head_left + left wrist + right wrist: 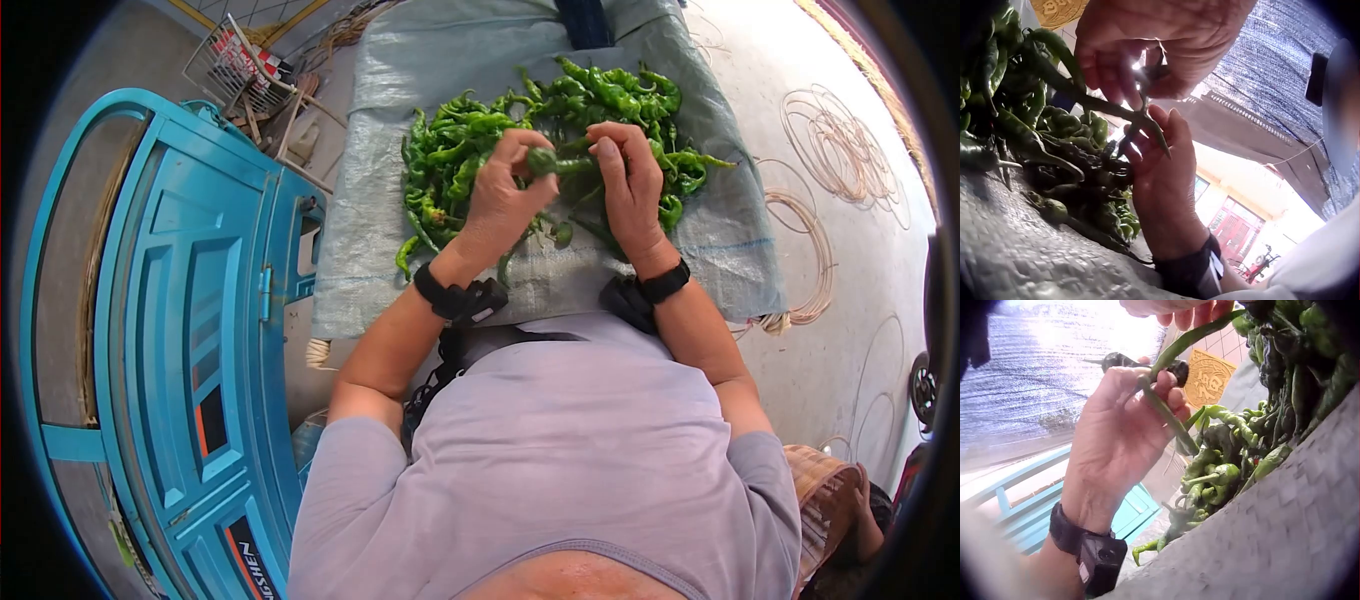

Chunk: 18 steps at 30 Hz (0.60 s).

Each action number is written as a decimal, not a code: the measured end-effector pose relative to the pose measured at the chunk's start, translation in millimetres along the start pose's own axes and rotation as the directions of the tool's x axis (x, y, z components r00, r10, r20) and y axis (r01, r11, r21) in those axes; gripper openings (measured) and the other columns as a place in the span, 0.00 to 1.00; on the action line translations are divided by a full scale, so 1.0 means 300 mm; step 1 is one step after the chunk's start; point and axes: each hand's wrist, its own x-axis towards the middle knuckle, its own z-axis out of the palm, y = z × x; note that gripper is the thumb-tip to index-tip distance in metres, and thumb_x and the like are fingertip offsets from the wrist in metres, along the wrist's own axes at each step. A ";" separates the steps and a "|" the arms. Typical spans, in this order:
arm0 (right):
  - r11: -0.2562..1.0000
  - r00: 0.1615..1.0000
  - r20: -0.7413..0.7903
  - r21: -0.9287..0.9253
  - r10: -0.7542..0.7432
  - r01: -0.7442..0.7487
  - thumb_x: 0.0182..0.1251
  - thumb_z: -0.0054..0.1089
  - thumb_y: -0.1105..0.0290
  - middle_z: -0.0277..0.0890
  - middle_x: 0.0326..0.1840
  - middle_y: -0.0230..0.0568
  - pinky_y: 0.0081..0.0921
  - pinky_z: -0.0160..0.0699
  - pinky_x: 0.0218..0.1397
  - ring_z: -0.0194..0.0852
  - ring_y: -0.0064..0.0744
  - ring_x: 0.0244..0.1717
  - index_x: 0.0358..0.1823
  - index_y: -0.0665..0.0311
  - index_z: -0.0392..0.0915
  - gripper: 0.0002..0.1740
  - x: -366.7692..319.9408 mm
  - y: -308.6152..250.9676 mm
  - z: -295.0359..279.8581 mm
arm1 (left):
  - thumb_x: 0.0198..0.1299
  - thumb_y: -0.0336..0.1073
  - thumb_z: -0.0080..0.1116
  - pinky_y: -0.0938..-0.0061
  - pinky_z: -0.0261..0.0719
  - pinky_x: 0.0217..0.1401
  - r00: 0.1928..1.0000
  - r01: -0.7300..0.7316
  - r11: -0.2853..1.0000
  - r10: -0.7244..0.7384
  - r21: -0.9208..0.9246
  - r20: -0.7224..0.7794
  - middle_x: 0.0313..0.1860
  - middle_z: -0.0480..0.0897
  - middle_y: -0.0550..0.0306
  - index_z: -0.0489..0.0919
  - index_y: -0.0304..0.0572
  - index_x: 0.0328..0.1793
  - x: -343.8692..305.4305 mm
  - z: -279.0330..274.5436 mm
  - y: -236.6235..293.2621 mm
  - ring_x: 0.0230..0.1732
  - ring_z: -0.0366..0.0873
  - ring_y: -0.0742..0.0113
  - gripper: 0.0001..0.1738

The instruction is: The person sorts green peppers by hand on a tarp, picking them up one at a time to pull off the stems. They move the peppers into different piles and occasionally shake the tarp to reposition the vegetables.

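Observation:
In the head view my left hand point(510, 195) and right hand point(632, 185) meet over a heap of green peppers point(450, 150). Between them stretches a forked green pepper stem point(572, 165), and the thumb and fingers of each hand pinch it. The right wrist view shows its fork at the left fingertips and its upper end at the right fingers point(1204, 315). A dark, shiny pepper point(1119, 360) is also tucked in the left fingers. Blurred in the head view, a rounded green piece point(540, 162) shows at the left thumb.
The peppers lie on a pale woven sheet point(700, 265) draped over a raised surface. Close on the left stands a blue metal vehicle panel point(200, 300). A wire basket point(235, 65) is behind it. Coils of cord point(840, 145) lie on the floor at right, and a person's arm point(868, 520) shows lower right.

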 end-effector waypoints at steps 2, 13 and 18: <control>0.997 0.995 0.075 -0.041 -0.063 0.066 0.73 0.58 0.71 0.78 0.40 0.40 0.27 0.77 0.44 0.78 0.31 0.39 0.47 0.67 0.79 0.08 0.005 -0.016 0.001 | 0.63 0.25 0.59 0.78 0.80 0.47 0.993 0.022 0.988 -0.039 -0.154 -0.109 0.41 0.80 0.61 0.73 0.43 0.56 0.006 -0.007 0.012 0.41 0.80 0.76 0.15; 0.917 0.973 0.193 -0.349 -0.130 0.192 0.66 0.65 0.68 0.84 0.41 0.38 0.31 0.75 0.45 0.80 0.40 0.35 0.48 0.60 0.82 0.11 -0.010 -0.014 0.023 | 0.68 0.37 0.58 0.73 0.78 0.40 0.953 0.037 0.770 -0.220 -0.637 -0.210 0.31 0.79 0.61 0.75 0.46 0.54 0.085 -0.055 -0.080 0.33 0.79 0.70 0.11; 0.981 0.985 0.054 -0.117 0.163 -0.156 0.74 0.56 0.74 0.80 0.35 0.36 0.23 0.75 0.35 0.75 0.24 0.28 0.60 0.61 0.77 0.16 -0.033 0.004 0.026 | 0.71 0.44 0.56 0.71 0.79 0.38 0.923 0.117 0.587 -0.361 -0.801 -0.130 0.27 0.79 0.61 0.77 0.47 0.53 0.088 -0.085 -0.194 0.29 0.78 0.68 0.12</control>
